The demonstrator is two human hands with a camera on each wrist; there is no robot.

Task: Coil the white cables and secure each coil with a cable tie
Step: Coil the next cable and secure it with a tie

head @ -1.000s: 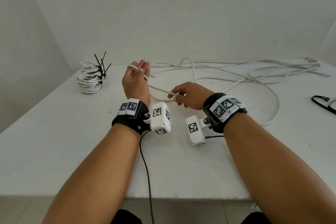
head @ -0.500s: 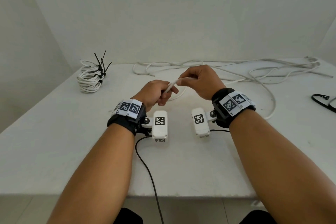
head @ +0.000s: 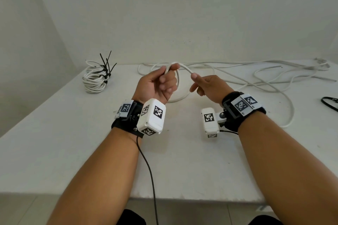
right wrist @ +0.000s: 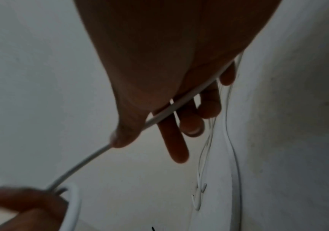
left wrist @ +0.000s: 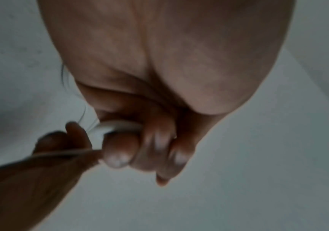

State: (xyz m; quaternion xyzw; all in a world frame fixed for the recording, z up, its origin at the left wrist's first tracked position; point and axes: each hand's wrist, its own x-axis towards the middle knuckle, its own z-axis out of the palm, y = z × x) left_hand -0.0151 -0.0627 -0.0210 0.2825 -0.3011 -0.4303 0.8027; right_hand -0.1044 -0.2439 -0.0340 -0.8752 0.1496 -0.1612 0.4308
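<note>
Fingers [head: 167, 83] of my left hand [head: 155, 86] curl around a loop of white cable [head: 184, 68]; my right hand [head: 210, 87] pinches it just beside, above the worktop [head: 73, 142]. Tied coils [head: 96, 78] lie far left.

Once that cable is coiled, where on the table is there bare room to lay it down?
The table's near half lies bare, between the finished coil on the left and the black item at the right edge. The far right is crowded with loose cable.

White cables [head: 184, 68], black ties [head: 107, 65], black-and-white checkered wrist tags [head: 243, 105]
</note>
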